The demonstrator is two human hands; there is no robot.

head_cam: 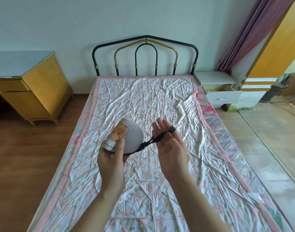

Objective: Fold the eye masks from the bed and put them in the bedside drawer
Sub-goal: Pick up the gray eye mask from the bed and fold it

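Above the bed (pixel 160 101), the left hand (pixel 112 158) pinches a folded mask (pixel 131 136) by its printed end; the right hand (pixel 170 146), fingers spread, has the black strap (pixel 157 137) looped over a fingertip; the drawer (pixel 224 96) stands open beside the headboard (pixel 145 56); a wooden cabinet (pixel 34 91) stands left.

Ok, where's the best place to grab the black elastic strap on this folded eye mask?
Take the black elastic strap at its free looped end, from the right. That end already lies stretched across the right hand, clear of the folded grey cartoon-print eye mask, which the left hand pinches. Near the mask the strap bunches and is probably harder to grip.
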